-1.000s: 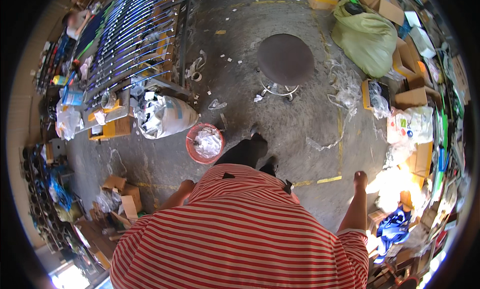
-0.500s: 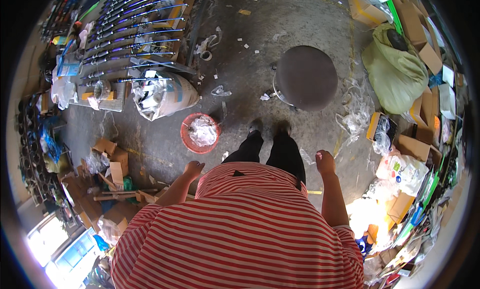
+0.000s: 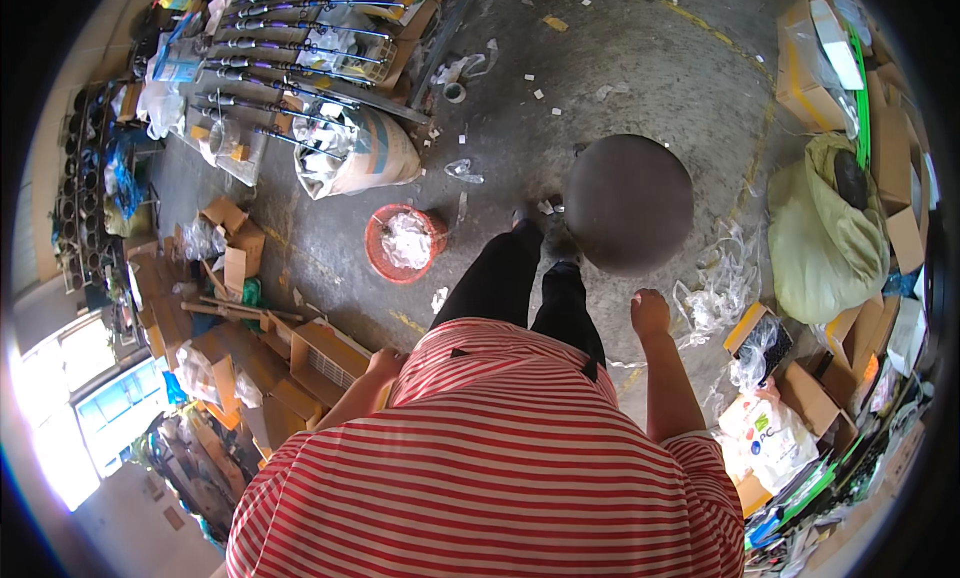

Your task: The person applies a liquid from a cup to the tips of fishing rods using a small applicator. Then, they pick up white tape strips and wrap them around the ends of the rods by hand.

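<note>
My left hand [image 3: 385,364] hangs low beside my striped shirt, its fingers loosely curled and partly out of sight; no object shows in it. On the other side, my right hand [image 3: 650,314] is held away from my body, fingers curled in, with nothing visible in them. The round dark stool [image 3: 630,206] stands ahead of the right hand, close to my feet, and touches neither hand. Ahead of the left hand, a red plastic basket [image 3: 374,250] holds crumpled whitish scraps.
Fishing rods [image 3: 290,68] lie in a row on a rack at the far left, above a stuffed woven sack [image 3: 385,158]. Cardboard boxes [image 3: 325,363] crowd the left. A big green sack [image 3: 825,238], plastic wrap [image 3: 720,288] and a white bag [image 3: 770,443] line the right.
My feet have stepped and the view has shifted, bringing the stool nearer. The left hand has drawn back closer to my shirt. Both hands stay without a visible object.
</note>
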A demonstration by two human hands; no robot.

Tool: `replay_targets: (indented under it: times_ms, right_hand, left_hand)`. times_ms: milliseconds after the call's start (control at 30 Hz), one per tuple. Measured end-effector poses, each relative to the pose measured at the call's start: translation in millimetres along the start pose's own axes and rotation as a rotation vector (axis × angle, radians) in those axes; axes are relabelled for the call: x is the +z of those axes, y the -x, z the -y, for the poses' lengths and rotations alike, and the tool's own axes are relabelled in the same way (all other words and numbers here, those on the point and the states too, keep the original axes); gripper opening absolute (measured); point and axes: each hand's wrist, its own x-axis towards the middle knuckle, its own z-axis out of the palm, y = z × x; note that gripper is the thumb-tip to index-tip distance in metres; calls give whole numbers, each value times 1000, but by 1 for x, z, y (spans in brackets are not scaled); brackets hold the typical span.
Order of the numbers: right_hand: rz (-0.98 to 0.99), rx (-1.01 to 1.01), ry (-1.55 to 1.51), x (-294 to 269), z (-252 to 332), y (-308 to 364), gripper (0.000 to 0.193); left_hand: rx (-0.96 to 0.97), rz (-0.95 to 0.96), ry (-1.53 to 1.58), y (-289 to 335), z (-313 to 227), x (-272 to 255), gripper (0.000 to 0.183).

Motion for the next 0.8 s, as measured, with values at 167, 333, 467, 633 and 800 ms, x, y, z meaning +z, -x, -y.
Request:
replay_targets:
  times_ms: [167,333,467,633,800]
  right_hand:
    - [0,-25,-7,-12,14,-28,33]
    - [-216,-239,90,-2,43,-58,67]
    - [-91,-209,92,23,77,-94,81]
    - [-383,-180,204,91,69,-129,80]
    - [-367,-97,292,45,70,-204,74]
  left_hand:
    - [-15,42,20,-17,-7,14,47]
    - [-59,84,48,-51,-39,-5,44]
    - [-119,-2,344,-88,-57,-15,37]
    - [-150,59,351,-92,-77,-23,37]
    - [-234,149,443,-88,-60,-7,34]
